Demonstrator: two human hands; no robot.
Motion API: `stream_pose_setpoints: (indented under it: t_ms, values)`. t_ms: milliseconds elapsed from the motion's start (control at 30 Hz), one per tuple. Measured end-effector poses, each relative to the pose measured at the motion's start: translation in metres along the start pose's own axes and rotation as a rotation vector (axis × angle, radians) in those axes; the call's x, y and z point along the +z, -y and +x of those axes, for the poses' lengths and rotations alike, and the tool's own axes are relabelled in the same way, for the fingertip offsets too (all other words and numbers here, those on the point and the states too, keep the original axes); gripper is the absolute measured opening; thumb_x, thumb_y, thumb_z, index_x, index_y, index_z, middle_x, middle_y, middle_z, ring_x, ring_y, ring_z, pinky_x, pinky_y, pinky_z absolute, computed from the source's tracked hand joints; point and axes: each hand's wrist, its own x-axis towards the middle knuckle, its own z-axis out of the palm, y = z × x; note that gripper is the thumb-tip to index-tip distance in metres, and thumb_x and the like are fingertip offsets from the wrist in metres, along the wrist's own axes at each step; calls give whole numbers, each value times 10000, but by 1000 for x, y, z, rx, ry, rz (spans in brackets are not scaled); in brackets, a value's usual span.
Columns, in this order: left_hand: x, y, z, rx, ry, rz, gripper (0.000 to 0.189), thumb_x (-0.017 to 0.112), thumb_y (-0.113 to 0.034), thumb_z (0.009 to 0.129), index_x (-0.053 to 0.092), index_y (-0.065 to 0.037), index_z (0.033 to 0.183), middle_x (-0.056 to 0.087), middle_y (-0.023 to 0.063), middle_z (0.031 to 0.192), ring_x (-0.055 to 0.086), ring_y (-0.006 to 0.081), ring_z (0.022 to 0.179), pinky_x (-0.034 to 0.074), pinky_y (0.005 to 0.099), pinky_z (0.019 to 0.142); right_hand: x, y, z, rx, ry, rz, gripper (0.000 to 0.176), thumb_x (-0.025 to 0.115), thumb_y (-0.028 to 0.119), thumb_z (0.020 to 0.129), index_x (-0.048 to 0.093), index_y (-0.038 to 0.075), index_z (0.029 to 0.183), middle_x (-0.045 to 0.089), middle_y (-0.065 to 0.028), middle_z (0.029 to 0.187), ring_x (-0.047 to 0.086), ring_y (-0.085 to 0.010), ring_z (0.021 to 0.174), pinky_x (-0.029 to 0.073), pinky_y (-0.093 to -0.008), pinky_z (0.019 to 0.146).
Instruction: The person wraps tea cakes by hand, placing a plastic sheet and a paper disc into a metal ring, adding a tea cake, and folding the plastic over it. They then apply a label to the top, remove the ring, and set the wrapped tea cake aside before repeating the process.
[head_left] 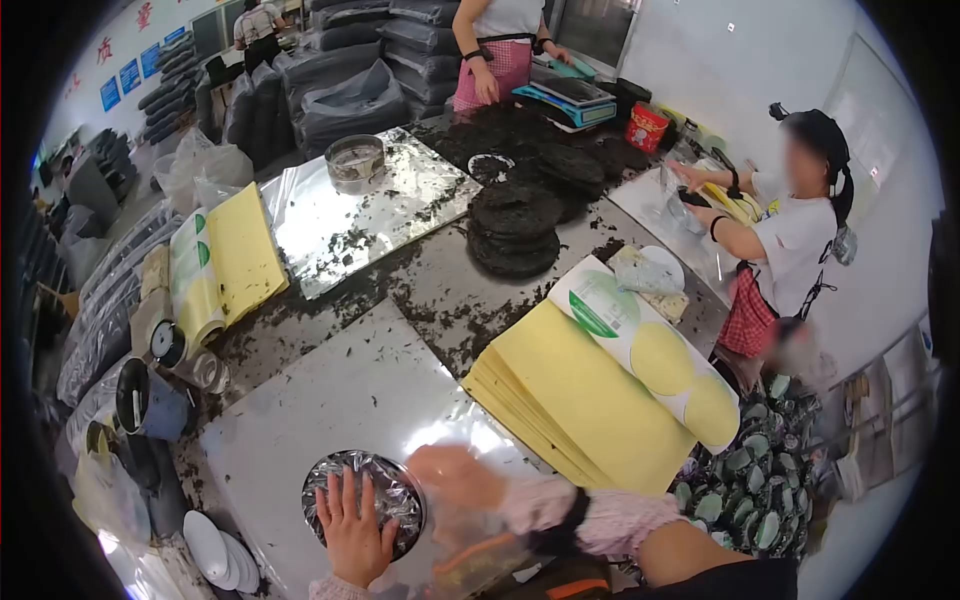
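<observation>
My left hand [357, 525] lies flat with its fingers spread on a round, dark, shiny disc [403, 490] covered in crinkled clear film. The disc rests on a metal sheet [310, 400] at the front of the table. Just to its right is my right hand [455, 478], smeared by motion. Its fingers do not show clearly, so what it holds, if anything, is hidden. Below my right hand there is see-through plastic and a blurred orange strip [480, 550].
Yellow sheets [580, 390] with printed labels lie to the right, another yellow stack [240, 255] to the left. Dark round cakes [513, 225] are piled mid-table. A metal ring [355, 160] stands on the far sheet. Wrapped pieces [750, 485] fill the lower right. Co-workers [800, 230] stand around.
</observation>
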Motion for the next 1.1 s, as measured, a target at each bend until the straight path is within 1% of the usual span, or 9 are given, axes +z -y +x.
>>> stream_pose_setpoints:
  t_ms: [67, 133, 200, 500, 600, 667, 767, 833, 1100]
  values:
    - [-4, -4, 3, -21, 22, -40, 806, 658, -459, 853, 449, 41, 1450, 328, 278, 1556, 203, 484, 1478, 101, 619, 1196, -94, -44, -34, 16, -145, -821, 115, 668, 89, 842, 675, 64, 954, 638, -122, 878, 631, -314, 786, 508, -419, 674]
    - [-1, -2, 2, -12, 12, -25, 793, 659, -455, 854, 461, 43, 1439, 329, 278, 1554, 211, 481, 1476, 103, 621, 1197, -183, -80, -77, 168, -461, -1141, 301, 680, 85, 831, 683, 35, 1127, 696, -135, 1097, 671, -305, 995, 555, -396, 835]
    - [-4, -4, 5, -28, 33, -22, 794, 662, -456, 853, 461, 41, 1440, 333, 276, 1552, 216, 480, 1473, 106, 621, 1197, -236, -73, -77, 139, -354, -1435, 317, 698, 74, 822, 689, 11, 1132, 694, -151, 1166, 634, -329, 1141, 531, -405, 949]
    - [-13, -10, 2, -38, 26, -13, 765, 627, -455, 894, 442, 20, 1465, 305, 253, 1576, 205, 477, 1478, 109, 600, 1201, -263, -136, -61, 310, -476, -1137, 190, 639, 179, 916, 737, 44, 1007, 696, -162, 1160, 629, -341, 1133, 533, -421, 900]
    - [-12, -12, 4, -33, 23, -11, 761, 624, -444, 904, 420, 3, 1486, 285, 239, 1593, 186, 450, 1495, 107, 578, 1211, -237, -74, -30, 614, -463, -944, 187, 602, 192, 949, 738, 72, 995, 714, -168, 1056, 665, -361, 971, 527, -442, 790]
    - [-12, -8, 3, -38, 14, -4, 754, 610, -452, 917, 410, -13, 1497, 279, 233, 1599, 184, 436, 1501, 109, 566, 1214, -149, -23, -47, 326, -346, -979, 179, 595, 180, 948, 736, 93, 1015, 717, -159, 992, 663, -370, 881, 507, -452, 738]
    - [-6, -5, 0, -39, -33, 27, 740, 568, -496, 946, 408, -43, 1508, 296, 216, 1599, 190, 412, 1507, 115, 555, 1218, -25, 49, -56, 106, -227, -668, 348, 689, 153, 870, 698, 68, 1207, 650, -163, 1270, 638, -366, 1063, 523, -451, 857]
    - [-6, -4, -2, -20, -34, 26, 724, 556, -497, 956, 411, -55, 1511, 300, 200, 1603, 184, 392, 1516, 114, 550, 1223, 21, 60, -55, -15, 18, -545, 640, 698, 175, 866, 479, -6, 1439, 444, -277, 1471, 485, -435, 1324, 458, -460, 1057]
    - [23, 14, -20, 45, -143, -471, 577, 667, -373, 911, 522, -181, 1435, 541, 56, 1454, 469, 248, 1376, 333, 473, 1160, 46, 86, -23, 15, 478, -546, 803, 688, 384, 890, 385, -96, 1457, 437, -297, 1466, 400, -425, 1396, 310, -523, 1159]
